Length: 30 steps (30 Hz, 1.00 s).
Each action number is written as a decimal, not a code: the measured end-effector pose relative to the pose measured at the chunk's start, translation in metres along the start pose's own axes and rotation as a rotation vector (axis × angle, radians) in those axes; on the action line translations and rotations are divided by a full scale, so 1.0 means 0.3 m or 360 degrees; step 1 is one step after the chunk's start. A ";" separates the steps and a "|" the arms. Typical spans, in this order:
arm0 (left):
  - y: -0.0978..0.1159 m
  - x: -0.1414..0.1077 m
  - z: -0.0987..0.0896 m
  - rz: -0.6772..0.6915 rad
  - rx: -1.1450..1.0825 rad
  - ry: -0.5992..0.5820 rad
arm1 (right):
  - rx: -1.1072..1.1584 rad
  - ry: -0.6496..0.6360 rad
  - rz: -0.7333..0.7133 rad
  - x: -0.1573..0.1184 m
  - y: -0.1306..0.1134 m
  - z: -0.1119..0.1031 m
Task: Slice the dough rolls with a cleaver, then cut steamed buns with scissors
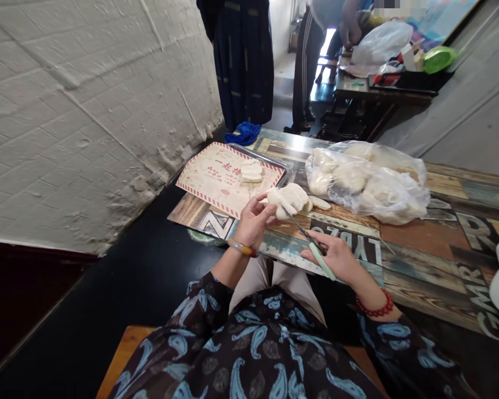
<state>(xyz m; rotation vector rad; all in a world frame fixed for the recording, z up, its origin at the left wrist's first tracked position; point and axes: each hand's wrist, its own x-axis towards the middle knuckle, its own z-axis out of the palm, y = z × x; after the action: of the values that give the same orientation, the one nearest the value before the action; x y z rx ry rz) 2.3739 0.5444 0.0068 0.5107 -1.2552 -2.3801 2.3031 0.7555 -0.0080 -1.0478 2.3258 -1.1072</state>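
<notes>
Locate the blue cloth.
In the head view, the blue cloth sits slightly left of centre, at the table's far-left corner, just beyond the metal tray.

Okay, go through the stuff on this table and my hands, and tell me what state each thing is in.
Left hand: gripping the pale piece
Right hand: closed on the scissors
Scissors: blades at the piece, opening unclear
Pale piece: held, partly overlapped by the blades
Plastic bag: bulging, filled
Printed paper: spread out, bearing slices
Tray: mostly covered
Blue cloth: crumpled
</notes>
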 end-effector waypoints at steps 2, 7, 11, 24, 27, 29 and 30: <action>0.001 -0.004 0.001 0.0041 0.0008 0.0010 | -0.0044 -0.0025 -0.0003 0.002 -0.012 -0.006; -0.003 -0.011 0.011 0.0107 0.0003 0.0109 | -0.0118 -0.0073 -0.0003 0.003 -0.033 -0.015; 0.005 -0.013 0.016 0.0091 -0.0059 0.0151 | -0.0064 -0.0124 0.0066 -0.003 -0.037 -0.023; -0.011 -0.035 0.018 0.0118 0.0146 0.0025 | -0.0084 -0.0167 0.0018 0.051 -0.082 -0.029; -0.012 -0.038 0.014 0.0152 0.0192 0.0016 | -0.0082 -0.0148 -0.0020 0.058 -0.087 -0.013; -0.014 -0.035 0.009 0.0162 0.0208 0.0012 | -0.0074 -0.0103 -0.0029 0.058 -0.085 0.000; -0.015 -0.033 0.007 0.0164 0.0213 0.0010 | -0.0060 -0.0073 -0.0030 0.057 -0.082 0.007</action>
<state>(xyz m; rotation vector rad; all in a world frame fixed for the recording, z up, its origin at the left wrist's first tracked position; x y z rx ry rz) 2.3804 0.5533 0.0054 0.4808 -1.4099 -2.2194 2.3045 0.7315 0.0098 -1.0990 2.3142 -1.0390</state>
